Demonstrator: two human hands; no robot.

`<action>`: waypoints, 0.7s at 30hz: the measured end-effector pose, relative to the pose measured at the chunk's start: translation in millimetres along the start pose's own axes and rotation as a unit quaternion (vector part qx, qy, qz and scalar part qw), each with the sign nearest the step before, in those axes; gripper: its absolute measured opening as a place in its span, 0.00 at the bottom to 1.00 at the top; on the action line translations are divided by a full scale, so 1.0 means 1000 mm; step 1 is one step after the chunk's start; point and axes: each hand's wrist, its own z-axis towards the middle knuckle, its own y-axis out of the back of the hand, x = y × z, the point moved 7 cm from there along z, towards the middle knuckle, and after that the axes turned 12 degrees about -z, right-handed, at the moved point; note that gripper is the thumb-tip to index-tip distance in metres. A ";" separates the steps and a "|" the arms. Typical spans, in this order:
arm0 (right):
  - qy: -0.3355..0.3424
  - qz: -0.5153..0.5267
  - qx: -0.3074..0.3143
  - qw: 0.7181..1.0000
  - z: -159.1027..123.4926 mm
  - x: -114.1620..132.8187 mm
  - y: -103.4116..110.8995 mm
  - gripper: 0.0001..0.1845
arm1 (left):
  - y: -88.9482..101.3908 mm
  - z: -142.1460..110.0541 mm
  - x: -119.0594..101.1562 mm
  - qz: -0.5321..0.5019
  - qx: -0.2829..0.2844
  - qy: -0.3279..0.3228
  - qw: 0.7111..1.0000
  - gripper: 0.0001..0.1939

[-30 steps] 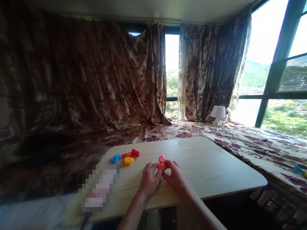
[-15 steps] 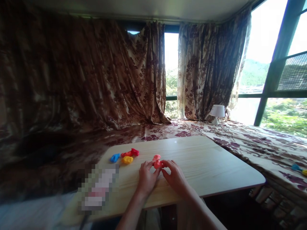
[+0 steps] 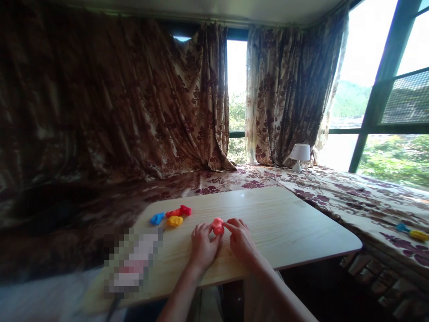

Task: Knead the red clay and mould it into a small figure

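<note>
A small coral-red lump [image 3: 217,226], soft and rounded, is between my two hands just above the table. Its material is not clear from here. My left hand [image 3: 203,243] is closed on the lump's left and lower side, between thumb and fingers. From the other side, the index finger of my right hand [image 3: 241,239] reaches out and touches the lump's right edge. The right thumb stays apart from it, lower down. Left of my hands lie a crumpled yellow piece [image 3: 174,221], a blue piece [image 3: 157,218] and a red piece [image 3: 179,211], close together.
The pale wooden table [image 3: 284,223] has rounded corners. A pixelated object [image 3: 134,264] lies along its left side. Floral fabric [image 3: 335,197] covers the surface behind, holding a white lamp [image 3: 300,153]. Blue [image 3: 402,228] and yellow [image 3: 418,235] pieces lie far right.
An upper lobe of the coral-red lump stood out above my fingers; now the lump looks more compact. My right index finger has straightened against it. The view has shifted slightly.
</note>
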 end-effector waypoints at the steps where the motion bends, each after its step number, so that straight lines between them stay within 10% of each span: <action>1: 0.009 0.010 0.002 1.000 0.000 0.001 0.000 0.33 | 0.000 0.000 0.000 -0.006 -0.002 -0.002 1.000 0.11; 21: 0.039 0.019 -0.012 0.999 0.000 0.014 0.010 0.25 | 0.005 0.002 0.015 -0.165 -0.045 0.047 0.984 0.14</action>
